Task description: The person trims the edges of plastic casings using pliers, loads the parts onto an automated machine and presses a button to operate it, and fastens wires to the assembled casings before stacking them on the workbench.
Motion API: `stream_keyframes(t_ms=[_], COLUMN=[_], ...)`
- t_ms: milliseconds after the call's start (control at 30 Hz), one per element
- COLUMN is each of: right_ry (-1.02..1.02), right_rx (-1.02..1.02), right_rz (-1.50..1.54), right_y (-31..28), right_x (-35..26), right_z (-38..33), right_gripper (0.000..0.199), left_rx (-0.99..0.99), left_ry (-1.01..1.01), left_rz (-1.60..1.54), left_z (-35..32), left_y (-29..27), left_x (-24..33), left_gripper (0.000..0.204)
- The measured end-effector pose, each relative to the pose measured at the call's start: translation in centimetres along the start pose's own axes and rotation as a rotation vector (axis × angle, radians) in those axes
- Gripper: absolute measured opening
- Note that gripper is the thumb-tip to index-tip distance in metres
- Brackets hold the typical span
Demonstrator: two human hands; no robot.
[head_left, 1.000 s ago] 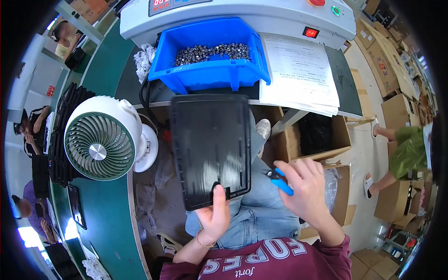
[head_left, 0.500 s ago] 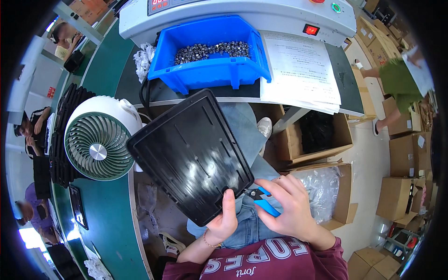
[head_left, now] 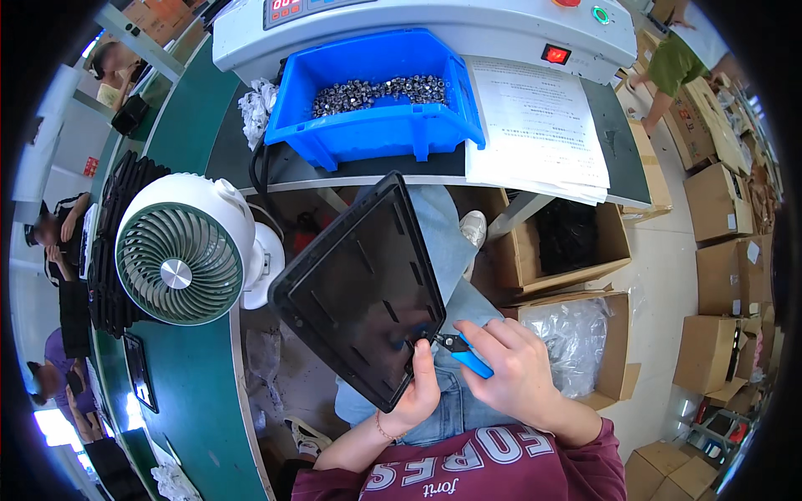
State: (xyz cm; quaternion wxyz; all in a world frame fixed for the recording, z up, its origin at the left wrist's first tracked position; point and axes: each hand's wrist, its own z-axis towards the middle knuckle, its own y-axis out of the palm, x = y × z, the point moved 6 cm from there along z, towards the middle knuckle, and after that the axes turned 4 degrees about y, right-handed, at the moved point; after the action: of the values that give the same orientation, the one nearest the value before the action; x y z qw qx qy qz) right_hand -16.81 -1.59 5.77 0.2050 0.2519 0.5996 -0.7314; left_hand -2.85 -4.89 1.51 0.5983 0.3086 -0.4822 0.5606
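Note:
A black rectangular plastic panel (head_left: pixel 359 292) with a raised rim and short slots is held tilted over my lap. My left hand (head_left: pixel 415 392) grips its near corner, thumb on top and the other fingers hidden underneath. In my right hand (head_left: pixel 516 367) are small cutting pliers with blue handles (head_left: pixel 473 361). Their jaws touch or nearly touch the panel's right edge, close to my left thumb; what lies between the jaws is too small to make out.
A blue bin (head_left: pixel 376 125) of small metal nuts stands before a grey machine (head_left: pixel 468 37), beside printed sheets (head_left: pixel 539 125). To the left are a white-and-green fan (head_left: pixel 180 250) and stacked black panels (head_left: pixel 113 242). Open cardboard boxes (head_left: pixel 576 275) sit right. Other people are around.
The panel has tilted more steeply and shifted slightly right. The handles of the pliers have come closer together. A person at the far right has moved farther away.

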Motion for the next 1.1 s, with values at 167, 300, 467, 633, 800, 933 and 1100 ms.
stream_keyframes(t_ms=[167, 300, 467, 633, 800, 933, 1100], right_ry=[0.071, 0.202, 0.316, 0.263, 0.376, 0.345, 0.342], right_rx=[-0.025, -0.181, -0.061, 0.035, 0.635, 0.177, 0.074], right_rz=[0.032, 0.569, -0.142, 0.683, 0.888, 0.123, 0.027], right_y=[0.3, -0.2, -2.4, -1.3, -3.7, -3.8, -2.6], right_x=[0.7, 3.0, 6.8, 5.9, 8.4, 8.3, 9.0], right_z=[-0.5, 0.0, -0.2, 0.0, -0.3, 0.2, 0.1], right_gripper=[0.034, 0.027, 0.02, 0.014, 0.015, 0.028, 0.029], left_rx=[-0.03, 0.091, 0.325, 0.292, -0.286, -0.148, 0.268], left_ry=[0.065, 0.137, -0.099, -0.055, 0.807, 0.408, 0.013], left_rz=[0.066, 0.145, -0.377, -0.368, 0.552, 0.257, -0.223], left_z=[-0.1, 0.7, 2.4, 2.6, 4.6, 4.6, 4.9], left_y=[0.0, -1.2, -3.2, -3.1, -2.9, -5.4, -7.2], left_x=[0.7, 1.2, 0.5, 0.4, 5.1, 3.4, 0.1], left_gripper=[0.03, 0.037, 0.034, 0.026, 0.016, 0.009, 0.049])
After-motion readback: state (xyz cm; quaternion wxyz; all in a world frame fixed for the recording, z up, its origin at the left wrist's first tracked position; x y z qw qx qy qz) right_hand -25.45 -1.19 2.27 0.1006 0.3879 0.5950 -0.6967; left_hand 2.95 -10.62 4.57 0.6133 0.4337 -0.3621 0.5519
